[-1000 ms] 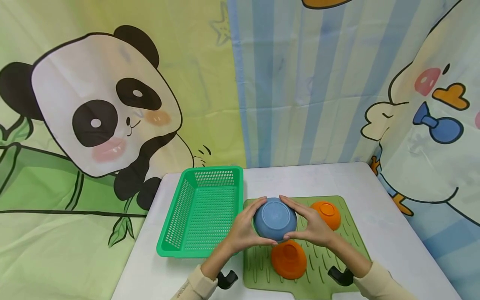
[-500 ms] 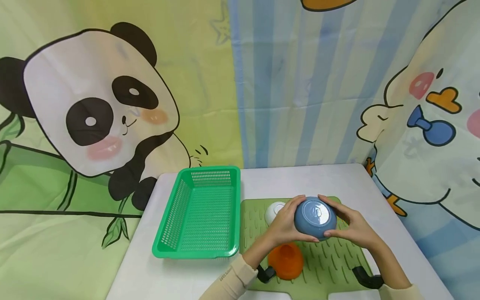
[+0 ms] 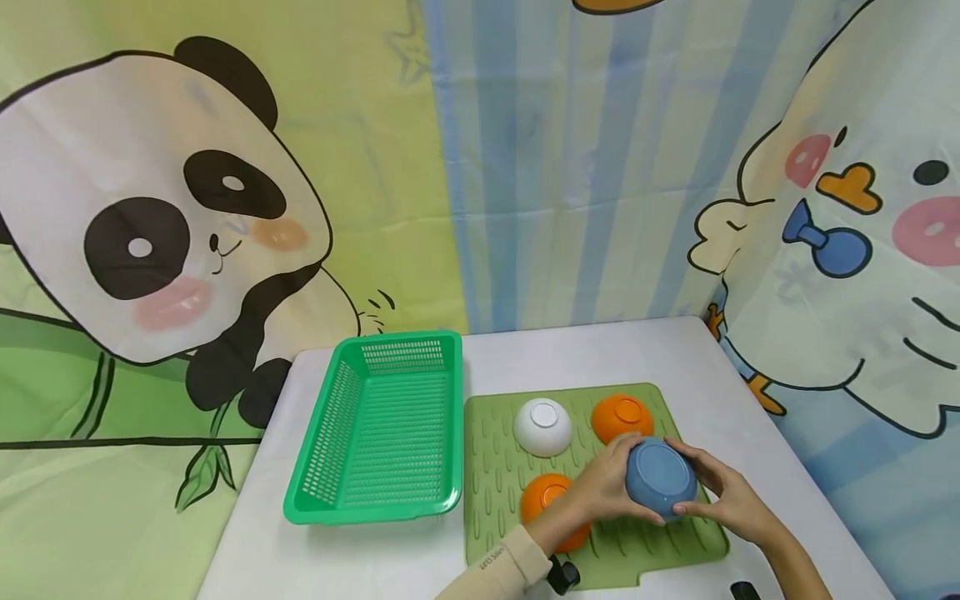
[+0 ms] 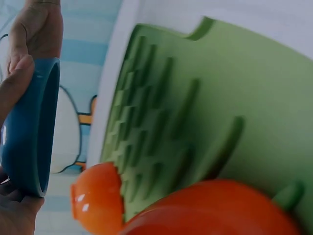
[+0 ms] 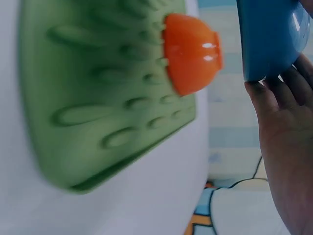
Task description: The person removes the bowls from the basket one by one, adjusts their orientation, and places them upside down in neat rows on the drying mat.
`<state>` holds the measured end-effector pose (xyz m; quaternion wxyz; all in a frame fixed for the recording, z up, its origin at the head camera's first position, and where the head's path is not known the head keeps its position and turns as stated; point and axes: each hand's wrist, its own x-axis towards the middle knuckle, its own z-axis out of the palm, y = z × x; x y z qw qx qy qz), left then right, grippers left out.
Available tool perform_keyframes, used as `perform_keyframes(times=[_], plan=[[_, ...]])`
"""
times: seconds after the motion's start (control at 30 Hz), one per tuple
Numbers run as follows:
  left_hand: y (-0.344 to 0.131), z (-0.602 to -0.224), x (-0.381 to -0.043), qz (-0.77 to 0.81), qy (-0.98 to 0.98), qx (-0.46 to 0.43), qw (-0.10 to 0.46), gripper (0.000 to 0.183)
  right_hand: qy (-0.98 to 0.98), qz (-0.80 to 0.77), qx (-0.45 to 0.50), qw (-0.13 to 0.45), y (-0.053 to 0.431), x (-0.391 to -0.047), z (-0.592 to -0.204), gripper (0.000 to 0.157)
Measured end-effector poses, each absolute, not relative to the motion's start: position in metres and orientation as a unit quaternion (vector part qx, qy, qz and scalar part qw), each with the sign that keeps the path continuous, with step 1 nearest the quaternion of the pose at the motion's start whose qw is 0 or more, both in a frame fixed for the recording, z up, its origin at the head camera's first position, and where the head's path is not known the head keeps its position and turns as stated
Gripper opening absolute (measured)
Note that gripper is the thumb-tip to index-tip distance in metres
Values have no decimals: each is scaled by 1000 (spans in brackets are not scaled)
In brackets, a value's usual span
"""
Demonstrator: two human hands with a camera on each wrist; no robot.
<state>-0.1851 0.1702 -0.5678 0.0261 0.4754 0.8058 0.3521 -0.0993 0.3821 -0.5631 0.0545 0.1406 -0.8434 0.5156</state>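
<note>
A blue bowl [image 3: 660, 478], turned upside down, is held between both hands above the right part of a green drying mat [image 3: 495, 508]. My left hand [image 3: 611, 482] grips its left side, thumb at the near rim and fingers at the far side. On the opposite side my right hand [image 3: 727, 493] grips it the same way. In the left wrist view the bowl [image 4: 29, 127] appears side-on, its rim apart from the mat. Upside down on the mat lie a white bowl [image 3: 543, 427], an orange bowl [image 3: 621, 416] behind the blue one, and another orange bowl [image 3: 546, 493], partly hidden by my left arm.
A green plastic basket [image 3: 390, 442] with perforated walls stands left of the mat on the white table [image 3: 570, 354]. Behind the table hangs a printed curtain [image 3: 525, 167] with a panda and a white bird. Black straps sit at both wrists.
Both hands carried the blue bowl rightward across the mat, then lower toward its right near part. The white bowl, hidden at first, has come into view. The head view has turned slightly right.
</note>
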Motion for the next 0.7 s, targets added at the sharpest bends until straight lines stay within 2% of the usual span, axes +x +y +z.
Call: perform_keyframes(times=[0.33,0.7], plan=[[178,-589,-175,257,828,498,-15,108,-848,518,102,47,387,-92,-604,86],[190,-613,-167,205,857,473,-11,111,-861,499,93,33,385,-87,-621,88]])
